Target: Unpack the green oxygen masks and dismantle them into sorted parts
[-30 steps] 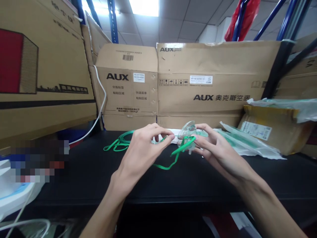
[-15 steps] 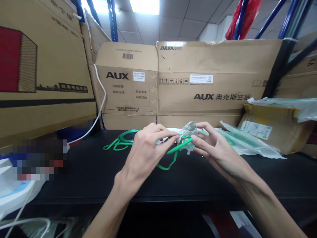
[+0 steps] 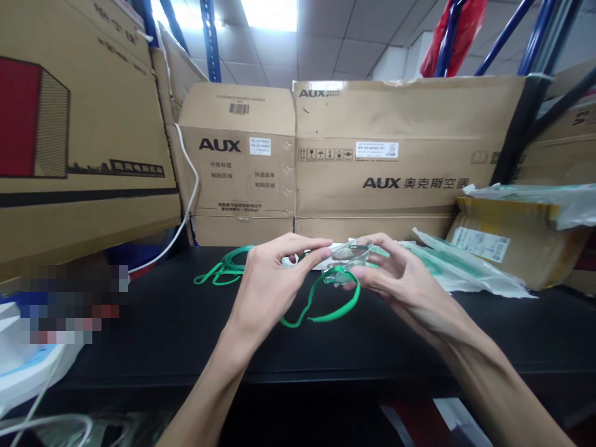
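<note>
A clear plastic mask (image 3: 350, 254) with a green elastic strap (image 3: 326, 307) is held above the black table (image 3: 186, 335) between both hands. My right hand (image 3: 395, 279) grips the mask's right side with curled fingers. My left hand (image 3: 274, 279) pinches the mask's left edge where the strap joins it. The strap hangs below the mask in a loose loop. Green tubing (image 3: 228, 267) lies coiled on the table behind my left hand.
Large AUX cardboard boxes (image 3: 400, 161) stand along the back of the table. Clear bags holding green items (image 3: 456, 267) lie at the right beside a flattened carton (image 3: 512, 242). A white cable (image 3: 186, 205) runs down at the left. A white object (image 3: 28, 372) sits at the lower left.
The mask has tipped flatter between my hands, and the green strap now hangs in an open loop below it. My hands stay in nearly the same place.
</note>
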The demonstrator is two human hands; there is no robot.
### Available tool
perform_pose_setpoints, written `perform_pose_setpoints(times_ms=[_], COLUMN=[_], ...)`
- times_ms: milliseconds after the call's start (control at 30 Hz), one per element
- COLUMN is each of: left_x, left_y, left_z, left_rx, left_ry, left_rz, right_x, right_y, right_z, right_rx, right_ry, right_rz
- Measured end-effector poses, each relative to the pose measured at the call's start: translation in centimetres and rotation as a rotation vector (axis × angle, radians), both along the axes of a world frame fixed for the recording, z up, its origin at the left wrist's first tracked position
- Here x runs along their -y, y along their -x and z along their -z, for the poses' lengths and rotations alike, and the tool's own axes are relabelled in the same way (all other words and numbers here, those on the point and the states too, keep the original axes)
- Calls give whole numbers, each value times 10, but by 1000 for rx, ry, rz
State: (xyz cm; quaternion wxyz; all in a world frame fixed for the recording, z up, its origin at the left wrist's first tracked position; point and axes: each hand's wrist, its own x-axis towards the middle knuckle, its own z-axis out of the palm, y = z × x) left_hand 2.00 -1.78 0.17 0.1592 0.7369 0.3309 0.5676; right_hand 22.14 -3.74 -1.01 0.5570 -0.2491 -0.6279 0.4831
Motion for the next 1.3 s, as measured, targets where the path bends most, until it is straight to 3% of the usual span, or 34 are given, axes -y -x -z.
perform_pose_setpoints(times_ms=[200, 467, 767, 1067, 1300], left_x=[-2, 0, -3, 5, 7], left_y=[-2, -6, -4, -5, -5], left_z=[1, 2, 1, -2, 0], left_rx=[1, 10, -54, -170, -175], left_ry=[-14, 147, 163, 104, 55], left_rz=[-39, 136, 278, 186, 185], right_x=[-3, -4, -4, 0, 3], right_y=[2, 9, 14, 19, 19], right_z=[2, 8, 9, 10, 11], right_rx=[-148, 43, 132, 141, 174], right_ry=[46, -57, -223, -420, -519], right_rz=[-105, 206, 328, 450, 500])
